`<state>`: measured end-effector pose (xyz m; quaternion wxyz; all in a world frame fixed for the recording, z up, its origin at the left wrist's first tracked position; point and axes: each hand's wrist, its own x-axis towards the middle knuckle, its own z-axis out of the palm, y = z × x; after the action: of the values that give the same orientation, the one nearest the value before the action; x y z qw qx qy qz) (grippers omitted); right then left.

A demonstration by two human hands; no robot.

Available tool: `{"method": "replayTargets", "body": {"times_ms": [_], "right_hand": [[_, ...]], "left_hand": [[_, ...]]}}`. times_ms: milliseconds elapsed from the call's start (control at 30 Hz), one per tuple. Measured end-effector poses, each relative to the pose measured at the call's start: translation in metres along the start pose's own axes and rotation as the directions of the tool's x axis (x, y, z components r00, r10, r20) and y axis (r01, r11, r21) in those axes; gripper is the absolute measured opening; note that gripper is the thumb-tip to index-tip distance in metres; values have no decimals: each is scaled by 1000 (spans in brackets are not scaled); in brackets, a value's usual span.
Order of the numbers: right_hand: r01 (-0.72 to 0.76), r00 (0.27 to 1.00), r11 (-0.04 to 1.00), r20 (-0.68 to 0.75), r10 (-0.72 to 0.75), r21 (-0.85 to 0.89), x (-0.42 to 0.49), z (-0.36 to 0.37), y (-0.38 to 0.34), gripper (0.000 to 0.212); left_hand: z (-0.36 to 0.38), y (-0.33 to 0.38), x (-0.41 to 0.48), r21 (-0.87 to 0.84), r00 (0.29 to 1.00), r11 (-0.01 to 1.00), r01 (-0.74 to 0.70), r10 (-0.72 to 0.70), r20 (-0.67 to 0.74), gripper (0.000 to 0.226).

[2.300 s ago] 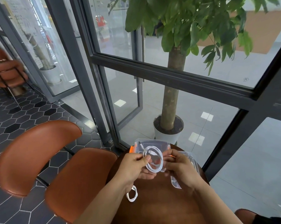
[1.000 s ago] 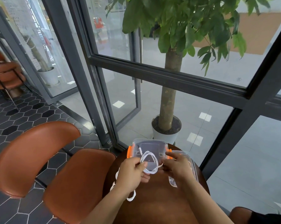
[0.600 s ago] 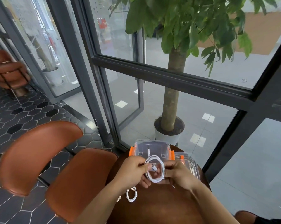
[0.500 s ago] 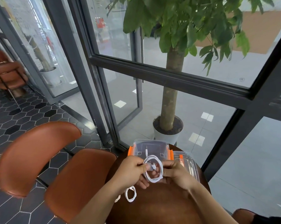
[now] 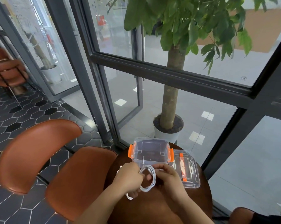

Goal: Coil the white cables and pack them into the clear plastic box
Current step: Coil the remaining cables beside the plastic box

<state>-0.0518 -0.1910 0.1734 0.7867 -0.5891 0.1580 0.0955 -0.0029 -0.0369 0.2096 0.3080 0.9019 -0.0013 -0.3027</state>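
A white cable coil (image 5: 150, 179) hangs between both hands just above the round brown table (image 5: 156, 206). My left hand (image 5: 128, 178) grips the coil's left side with curled fingers. My right hand (image 5: 168, 176) pinches its right side. One plug end of the cable sticks up near the front wall of the clear plastic box (image 5: 150, 150), which stands open with orange clips at the table's far edge. Another white cable (image 5: 128, 196) lies on the table under my left hand, mostly hidden.
The box's clear lid (image 5: 185, 170) with an orange strip lies to the right of the box. A brown leather chair (image 5: 55, 162) stands left of the table. A glass wall and a potted tree (image 5: 168, 126) are beyond the table's far edge.
The coil stays held in both hands and has sunk a little lower and nearer to me, away from the box mouth. The second cable is more covered by my left hand.
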Motion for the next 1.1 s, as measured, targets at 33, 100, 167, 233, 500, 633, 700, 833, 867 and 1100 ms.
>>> {"method": "replayTargets", "body": {"times_ms": [33, 100, 167, 233, 500, 633, 700, 833, 867, 1100], "right_hand": [[-14, 1000, 1000, -16, 14, 14, -1, -1, -1, 15], [-33, 999, 999, -20, 33, 26, -4, -3, -2, 19], [-28, 999, 1000, 15, 28, 10, -8, -5, -2, 20], [0, 999, 998, 33, 2, -60, -11, -7, -2, 21], [53, 998, 954, -19, -62, -294, -4, -9, -2, 29], [69, 993, 958, -70, -92, -279, -1, -9, 1, 37], [77, 993, 950, -59, -99, -302, 1, -8, 2, 29], [85, 992, 939, -64, -112, -333, 5, -7, 4, 17], [84, 992, 938, -60, -110, -337, 6, -7, 4, 17], [69, 995, 910, -38, -93, -410, 16, -9, 10, 14]], "left_hand": [[0, -2, 1, -56, 1000, 998, 6, -5, 12, 24], [2, -4, 0, -129, 1000, 992, 15, -11, 28, 22], [3, -6, -1, -161, 1000, 987, 11, -8, 24, 21], [4, -7, -3, -165, 1000, 986, 1, 1, 12, 18], [3, -5, -8, -188, 1000, 982, -18, 18, -3, 20], [2, -6, -8, -196, 1000, 980, -21, 17, -22, 19], [3, -8, -7, -171, 999, 985, -35, 29, -41, 21], [13, -18, 0, -140, 975, 982, -123, 94, -201, 21], [15, -20, 2, -179, 967, 973, -145, 100, -235, 31], [25, -31, 9, -306, 958, 928, -215, 139, -251, 56]]}}
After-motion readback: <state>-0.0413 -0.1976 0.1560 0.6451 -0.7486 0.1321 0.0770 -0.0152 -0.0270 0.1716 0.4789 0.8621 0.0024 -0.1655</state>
